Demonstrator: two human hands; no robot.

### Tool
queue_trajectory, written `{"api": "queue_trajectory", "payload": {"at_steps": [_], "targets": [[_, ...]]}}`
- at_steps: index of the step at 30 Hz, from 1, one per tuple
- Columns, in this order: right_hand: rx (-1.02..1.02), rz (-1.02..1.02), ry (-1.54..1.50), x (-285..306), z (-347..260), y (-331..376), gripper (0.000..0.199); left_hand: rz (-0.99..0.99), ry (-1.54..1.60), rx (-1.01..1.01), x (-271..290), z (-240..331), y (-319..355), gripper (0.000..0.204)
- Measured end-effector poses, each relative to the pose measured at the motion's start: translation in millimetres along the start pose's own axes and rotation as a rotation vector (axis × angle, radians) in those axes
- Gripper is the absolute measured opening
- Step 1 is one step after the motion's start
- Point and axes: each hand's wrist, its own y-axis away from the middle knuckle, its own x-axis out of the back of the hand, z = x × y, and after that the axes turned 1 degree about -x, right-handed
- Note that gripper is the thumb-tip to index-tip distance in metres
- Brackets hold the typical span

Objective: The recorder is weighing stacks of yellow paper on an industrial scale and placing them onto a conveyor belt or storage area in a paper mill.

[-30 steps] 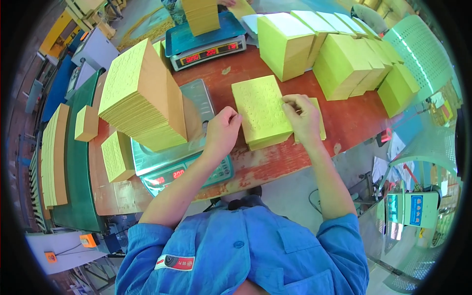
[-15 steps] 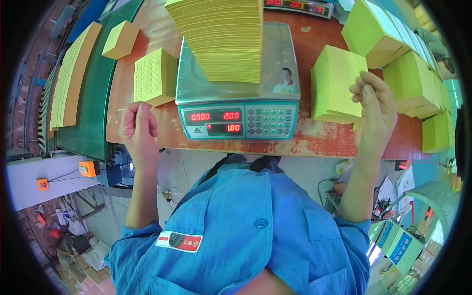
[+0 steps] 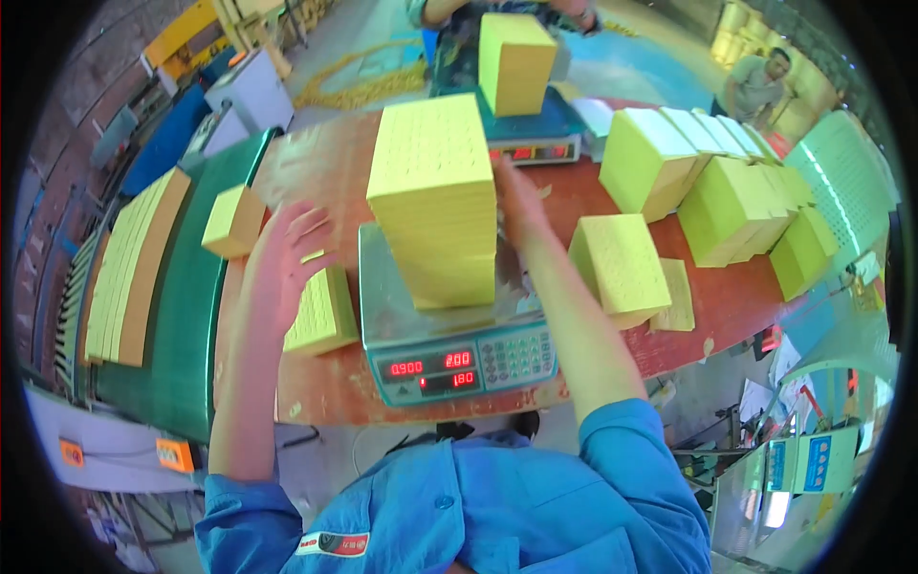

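Observation:
A tall stack of yellow paper sheets (image 3: 430, 210) stands on the metal pan of a teal digital scale (image 3: 469, 368), whose red display is lit. On the stack's right side my right hand (image 3: 516, 201) is raised, fingers stretched along its edge and partly hidden; I cannot tell if they touch it. My left hand (image 3: 292, 244) hovers left of the stack, fingers apart, nothing in them. Below it sits a small yellow block of sheets (image 3: 323, 311), partly covered by the hand. Right of my right forearm stand another yellow stack (image 3: 620, 268) and a thin piece (image 3: 675, 297).
Several yellow stacks (image 3: 722, 210) line the table's right. A green conveyor belt (image 3: 177, 354) on the left carries a long row of sheets (image 3: 134, 268); a small block (image 3: 232, 222) is nearby. Across the red table (image 3: 316, 163), a person's arms are near a second scale bearing a stack (image 3: 516, 67).
The view has tilted up, showing the table's far side. Both hands have risen toward the tall stack; the left has spread its fingers, and the right has left the right-hand stack's side.

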Motion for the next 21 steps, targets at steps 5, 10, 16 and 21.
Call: {"api": "queue_trajectory", "payload": {"at_steps": [5, 10, 16, 21], "targets": [[-0.008, -0.056, 0.145, -82, -24, 57, 0.051, -0.104, -0.052, 0.188, -23, 15, -69, 0.065], [0.017, 0.047, 0.291, -63, 0, 93, 0.046, -0.263, -0.259, 0.475, -53, 21, -48, 0.052], [0.322, 0.258, 0.508, -75, 1, 170, 0.041, -0.378, -0.292, 0.556, -36, 33, -25, 0.053], [-0.064, 0.176, 0.344, -57, 0, 273, 0.036, -0.393, -0.239, 0.586, -23, 28, -38, 0.053]]}}
